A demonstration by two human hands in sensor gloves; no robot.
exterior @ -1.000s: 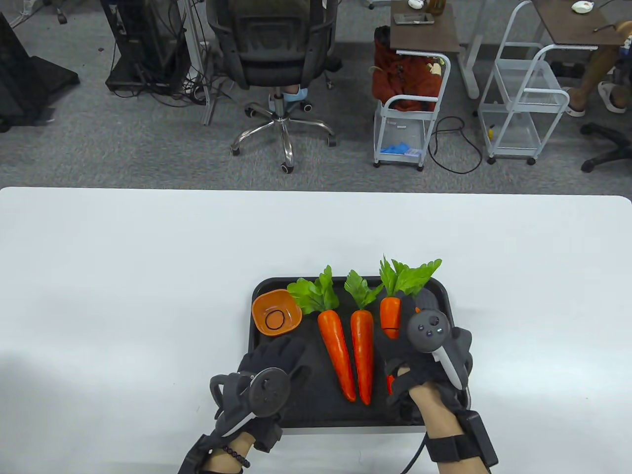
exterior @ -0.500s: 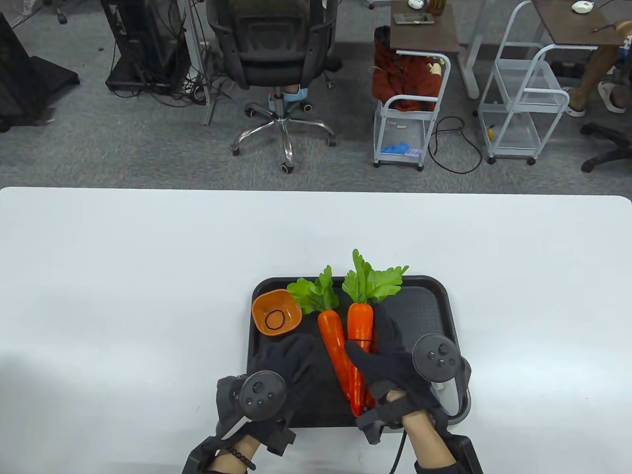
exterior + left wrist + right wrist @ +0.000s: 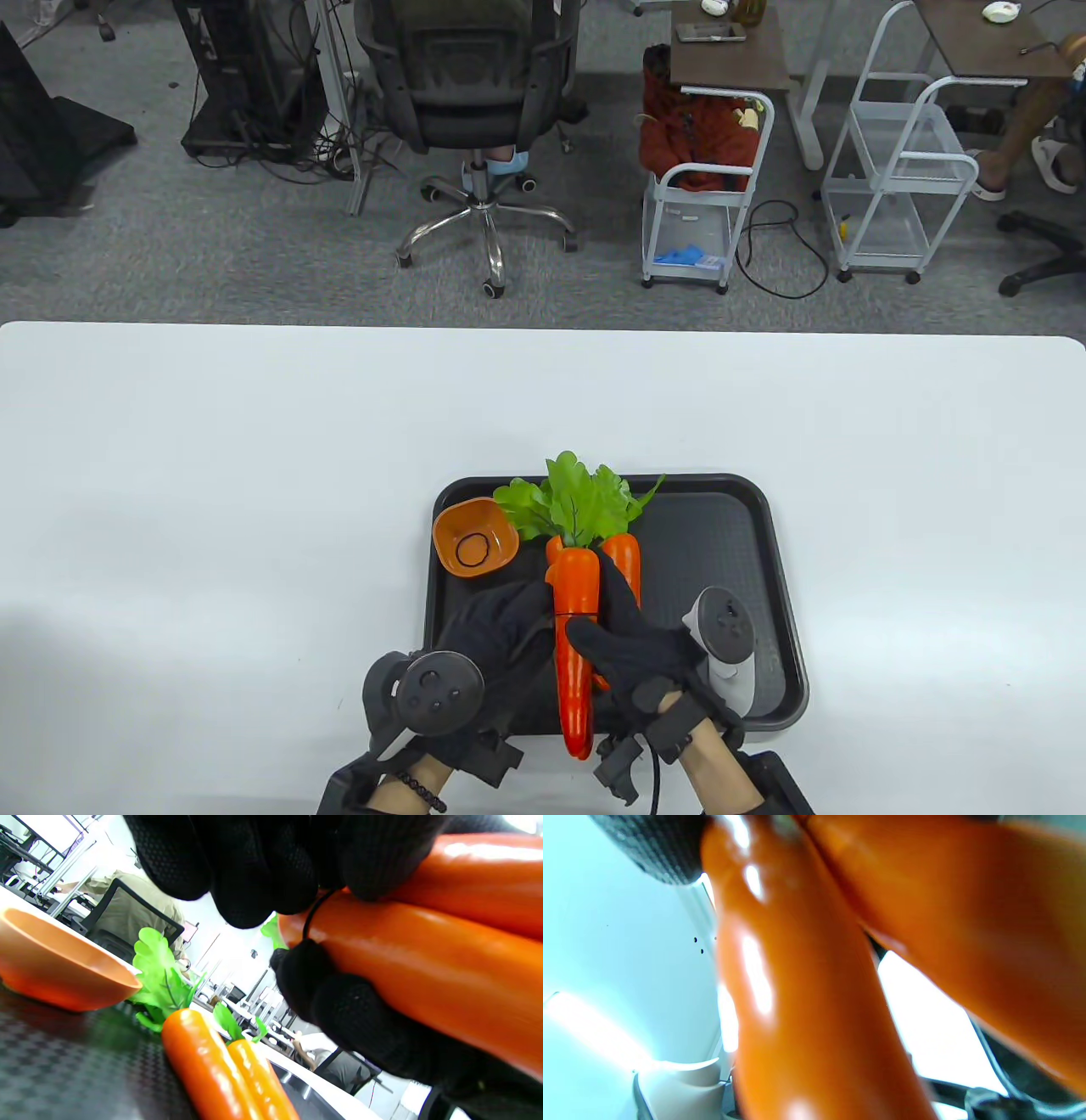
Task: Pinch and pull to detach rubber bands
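Inside orange bowl [image 3: 475, 537]: rubber band [image 3: 473, 548].

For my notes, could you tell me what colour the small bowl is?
Orange bowl, clearest in the table view.

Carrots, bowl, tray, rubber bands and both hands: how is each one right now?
banded carrots: lifted, bound together by a band, gripped by both hands.
black rubber band: on the carrots, left fingers on it.
loose carrots: lying side by side on the tray.
orange bowl: upright on the tray.
band in bowl: loose.
tray: flat on the table.
left hand: pinching the band.
right hand: gripping the carrots.
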